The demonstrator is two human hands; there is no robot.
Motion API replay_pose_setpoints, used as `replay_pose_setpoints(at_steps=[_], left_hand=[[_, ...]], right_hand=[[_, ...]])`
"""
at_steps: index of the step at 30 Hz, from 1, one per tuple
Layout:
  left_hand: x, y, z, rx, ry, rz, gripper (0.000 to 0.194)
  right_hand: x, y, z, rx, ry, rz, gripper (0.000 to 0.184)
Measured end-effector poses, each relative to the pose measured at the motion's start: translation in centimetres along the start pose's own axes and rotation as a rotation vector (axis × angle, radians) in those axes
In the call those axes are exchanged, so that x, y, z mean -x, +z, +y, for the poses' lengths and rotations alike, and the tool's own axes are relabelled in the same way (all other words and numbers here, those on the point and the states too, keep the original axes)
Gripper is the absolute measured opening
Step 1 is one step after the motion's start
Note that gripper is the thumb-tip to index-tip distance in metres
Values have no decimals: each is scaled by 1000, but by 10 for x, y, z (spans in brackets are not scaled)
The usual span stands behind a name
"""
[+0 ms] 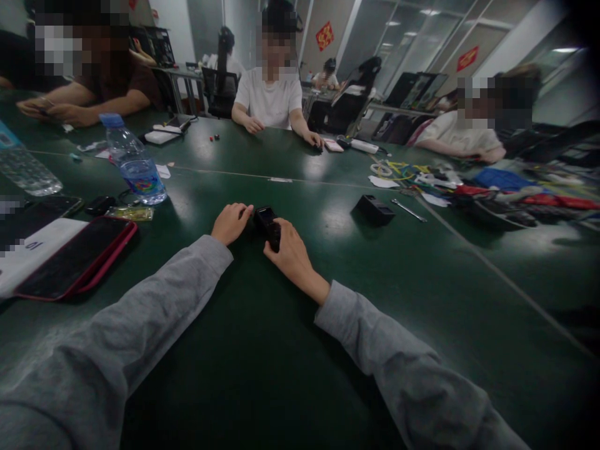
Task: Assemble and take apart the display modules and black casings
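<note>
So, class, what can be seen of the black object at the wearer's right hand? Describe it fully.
The black object is small and boxy, plastic by its look, with a glossy, screen-like panel towards its far end. It slants away to the left over the green table. The right hand holds its near part; the left hand is beside its far end, contact unclear.

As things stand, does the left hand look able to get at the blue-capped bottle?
Probably yes: the left hand looks empty, and only bare tabletop shows between it and the blue-capped bottle.
</note>
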State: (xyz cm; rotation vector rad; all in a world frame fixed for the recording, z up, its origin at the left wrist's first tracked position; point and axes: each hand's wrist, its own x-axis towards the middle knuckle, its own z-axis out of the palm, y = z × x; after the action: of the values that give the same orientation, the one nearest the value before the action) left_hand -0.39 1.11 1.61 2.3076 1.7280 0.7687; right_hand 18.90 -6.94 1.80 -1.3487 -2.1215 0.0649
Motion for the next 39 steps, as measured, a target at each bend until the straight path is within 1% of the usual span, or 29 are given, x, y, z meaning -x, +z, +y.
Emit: replay_pose_setpoints(at_steps=[2,3,5,8,13,17,19,24,30,39], left_hand=[[0,-6,-11,-196,30,-77,45],[0,-9,-16,-267,41,-96,43],[1,-13,-22,-341,51,-132,41],[3,-16,-20,-372,48,-142,40],[4,-17,-13,-392,53,-136,41],[3,-16,-15,-391,56,-135,40],[2,-15,-17,-393,61,-131,41],[1,-13,-22,-397,64,-147,40],[1,-12,-25,-378,81,-133,41],[1,-13,-25,-317,66,-139,41]], right_hand=[[1,-3,2,-44,-2,-9,50],[1,-4,2,-46,-9,-20,47],[3,-8,4,-33,-27,-42,45],[3,-11,4,-11,-43,-65,47],[2,-11,3,7,-28,-87,47],[2,-13,2,-21,-25,-96,46],[3,-14,3,-40,-22,-69,45],[5,-17,3,-81,-27,47,45],[5,-19,4,-139,-1,108,47],[0,-19,14,-214,78,330,41]])
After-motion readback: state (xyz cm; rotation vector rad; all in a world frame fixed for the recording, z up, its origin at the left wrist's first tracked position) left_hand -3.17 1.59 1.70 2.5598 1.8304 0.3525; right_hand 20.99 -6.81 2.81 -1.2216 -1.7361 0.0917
